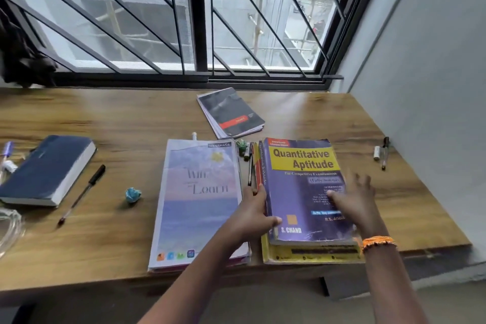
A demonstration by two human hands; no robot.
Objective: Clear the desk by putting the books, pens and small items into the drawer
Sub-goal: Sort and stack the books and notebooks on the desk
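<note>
While both hands close on the purple book, left hand gripping its spine edge, right hand spread, blurred, seemingly on the cover, nothing looks cleared: 3 more books and several pens surround it on the desk.

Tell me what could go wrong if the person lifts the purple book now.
The left hand holds only the spine side of the Quantitative Aptitude book, while the right hand looks open, so it may tip. The yellow book beneath could drag along, and the pen beside the spine might roll.
</note>
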